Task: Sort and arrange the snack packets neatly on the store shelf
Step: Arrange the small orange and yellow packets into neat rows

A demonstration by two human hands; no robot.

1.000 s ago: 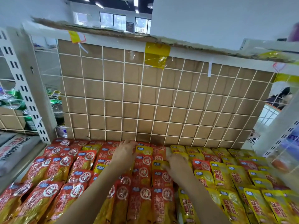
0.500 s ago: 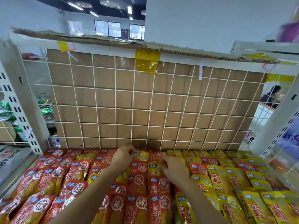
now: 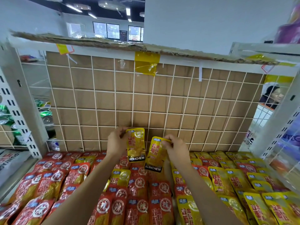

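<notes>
Left hand [image 3: 116, 142] is pinching an upright yellow packet [image 3: 136, 146], right hand [image 3: 177, 149] a tilted yellow packet [image 3: 154, 157], by their tops above red packets [image 3: 138, 185] at the shelf's [image 3: 97, 98] back edge, presumably colour-sorting.

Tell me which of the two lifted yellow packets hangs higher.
The yellow packet in the left hand: its top sits above the tilted packet in the right hand.

Two yellow packets [image 3: 136, 144] held upright above shelf packets [image 3: 138, 207]
</notes>
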